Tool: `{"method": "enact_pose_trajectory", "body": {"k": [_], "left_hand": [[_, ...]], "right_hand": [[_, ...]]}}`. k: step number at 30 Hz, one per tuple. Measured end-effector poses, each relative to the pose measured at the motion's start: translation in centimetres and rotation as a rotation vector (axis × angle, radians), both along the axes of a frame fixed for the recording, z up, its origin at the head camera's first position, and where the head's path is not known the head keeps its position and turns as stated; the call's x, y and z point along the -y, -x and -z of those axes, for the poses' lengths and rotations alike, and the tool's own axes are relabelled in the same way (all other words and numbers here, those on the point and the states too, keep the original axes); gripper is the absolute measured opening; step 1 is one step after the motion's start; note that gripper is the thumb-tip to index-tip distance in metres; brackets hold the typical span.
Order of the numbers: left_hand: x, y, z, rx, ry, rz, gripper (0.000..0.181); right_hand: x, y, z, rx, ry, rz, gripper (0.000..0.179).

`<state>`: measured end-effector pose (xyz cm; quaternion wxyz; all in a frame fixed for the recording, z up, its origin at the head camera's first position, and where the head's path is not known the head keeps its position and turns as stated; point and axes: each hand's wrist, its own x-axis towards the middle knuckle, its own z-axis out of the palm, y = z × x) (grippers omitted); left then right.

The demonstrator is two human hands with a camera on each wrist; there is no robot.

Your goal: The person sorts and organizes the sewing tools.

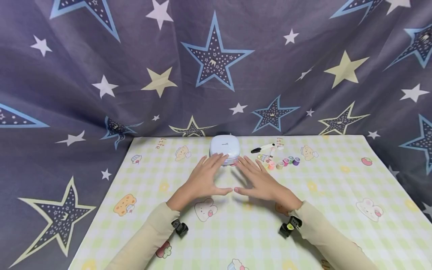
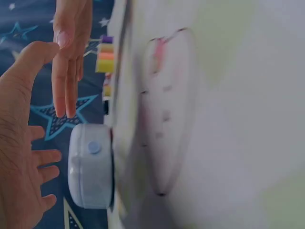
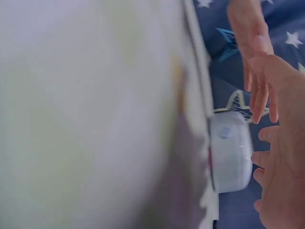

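A small pale, rounded case (image 1: 224, 146) with a lid and a round button on its front stands near the back of the table. My left hand (image 1: 206, 178) is held over the table in front of the case, fingers spread and straight, holding nothing. Facing it, my right hand (image 1: 259, 180) is spread the same way, also with nothing in it. The two thumbs point at each other, tips almost meeting. In the left wrist view the case (image 2: 90, 167) shows beyond the left fingertips. The right wrist view shows the case (image 3: 230, 152) beside the right fingers.
Right of the case lie several small thread spools (image 1: 285, 162) in various colours, a slim black-and-white tool (image 1: 262, 148) and a small printed packet (image 1: 264, 158). A checked cartoon tablecloth (image 1: 152, 225) covers the table. A star-patterned curtain (image 1: 135, 48) hangs behind.
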<state>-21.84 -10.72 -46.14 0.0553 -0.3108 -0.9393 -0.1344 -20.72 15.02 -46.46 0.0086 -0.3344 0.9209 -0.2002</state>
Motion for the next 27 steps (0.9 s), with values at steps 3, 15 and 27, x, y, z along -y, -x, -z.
{"method": "enact_pose_trajectory", "body": {"k": [3,15,27], "left_hand": [[0.1,1.0,-0.7,-0.036,-0.081,-0.02,0.118],[0.8,5.5,-2.8,0.084,-0.421,-0.08,0.131],[1.3,8.0,0.4,0.314,-0.609,-0.157,0.132]], "right_hand": [[0.3,0.9,-1.0,0.022,0.058,0.016,0.091],[1.6,6.3,-3.6,0.016,0.306,0.0,0.092],[2.2,9.0,-3.3,0.197,0.395,0.031,0.094]]}}
